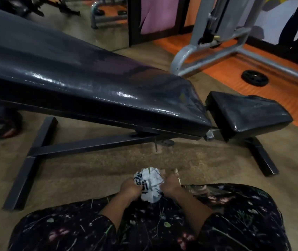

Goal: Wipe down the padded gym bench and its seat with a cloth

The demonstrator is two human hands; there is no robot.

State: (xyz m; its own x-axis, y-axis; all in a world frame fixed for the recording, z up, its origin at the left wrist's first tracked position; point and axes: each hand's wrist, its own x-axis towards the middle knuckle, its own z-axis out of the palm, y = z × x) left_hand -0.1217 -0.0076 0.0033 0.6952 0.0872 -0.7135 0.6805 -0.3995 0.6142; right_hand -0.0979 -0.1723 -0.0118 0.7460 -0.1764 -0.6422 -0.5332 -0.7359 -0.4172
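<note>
White patterned cloth (149,184) sits bunched between your left hand (130,187) and right hand (170,185), both gripping it, well short of the black padded bench (82,82) and seat (248,113). Fold a flat pad before wiping lengthwise.

Open floor (97,171) before bench (82,84)

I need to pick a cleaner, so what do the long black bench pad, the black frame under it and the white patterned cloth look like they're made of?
The long black bench pad looks like glossy vinyl or faux leather: it shows bright highlights and fine wrinkles. The black frame looks like painted square steel tubing, with flat, hard-edged faces. The white patterned cloth looks like thin woven fabric, crumpled softly between both hands.
</note>
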